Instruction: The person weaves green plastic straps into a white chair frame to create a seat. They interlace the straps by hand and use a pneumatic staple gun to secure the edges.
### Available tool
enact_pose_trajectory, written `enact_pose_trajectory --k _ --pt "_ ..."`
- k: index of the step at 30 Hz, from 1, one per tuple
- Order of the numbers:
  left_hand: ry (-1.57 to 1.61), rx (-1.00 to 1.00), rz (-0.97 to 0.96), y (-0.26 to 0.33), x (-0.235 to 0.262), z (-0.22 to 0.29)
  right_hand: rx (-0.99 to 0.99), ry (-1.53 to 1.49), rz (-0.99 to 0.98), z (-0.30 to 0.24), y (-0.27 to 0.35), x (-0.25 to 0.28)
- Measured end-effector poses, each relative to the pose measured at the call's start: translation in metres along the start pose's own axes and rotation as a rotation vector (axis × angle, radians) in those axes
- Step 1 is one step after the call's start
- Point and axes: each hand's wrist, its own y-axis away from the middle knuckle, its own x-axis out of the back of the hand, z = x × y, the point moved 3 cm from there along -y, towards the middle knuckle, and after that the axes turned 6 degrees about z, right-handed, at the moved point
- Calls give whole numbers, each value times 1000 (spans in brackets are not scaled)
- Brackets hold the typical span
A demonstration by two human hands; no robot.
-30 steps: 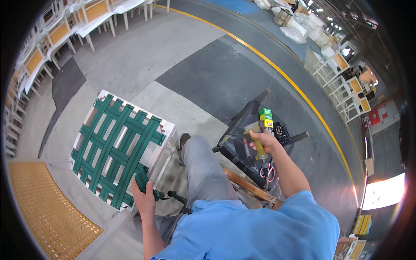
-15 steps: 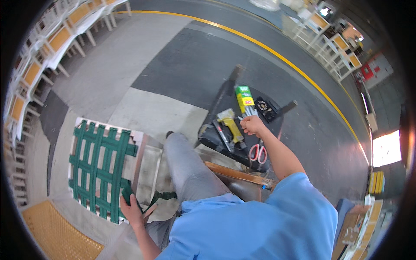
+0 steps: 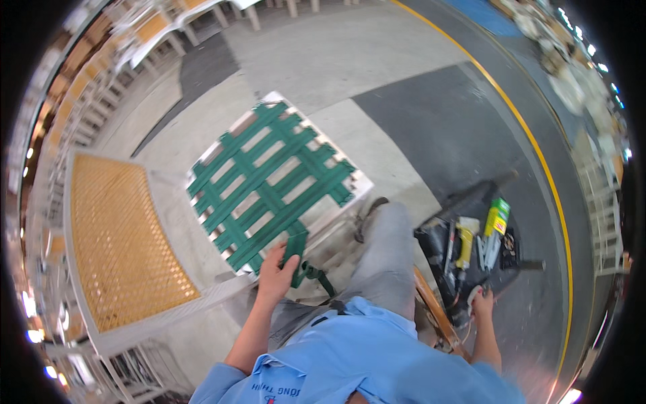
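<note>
Green webbing [image 3: 252,174] is located left of centre on a white seat frame [image 3: 361,188], to the right of a pale-edged cane panel [image 3: 121,242]. Its dark straps interlace over and under at crossing angles; oblong gaps expose lighter areas beneath. Strap ends line the frame edges. At the near edge, my left grip [image 3: 274,273] is closed, thumb against fingers, on a folded green strap [image 3: 297,246], whose loose length trails to the right. Further right, a black-covered stand [image 3: 464,202] carries a yellow-bodied tool [image 3: 465,249]. My right grip [image 3: 482,304] is partly curled at the handles of the scissors [image 3: 474,295]; blur prevents me from confirming a hold. Above it lies a green-and-yellow box [image 3: 498,215].
</note>
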Motion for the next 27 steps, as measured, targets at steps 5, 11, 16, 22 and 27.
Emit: enact_pose_trajectory --k 5,11,16,22,27 --pt "223 157 46 0 2 13 -69 -389 -307 -31 44 15" --pt "515 346 22 -40 11 17 858 112 -587 -231 127 -61" --pt "669 478 -90 -48 14 42 1693 315 -745 -372 213 -132" --pt "732 486 -93 -39 18 39 2173 569 -758 -437 245 -201" --pt "729 471 -62 -35 12 40 2334 632 -833 -451 257 -229"
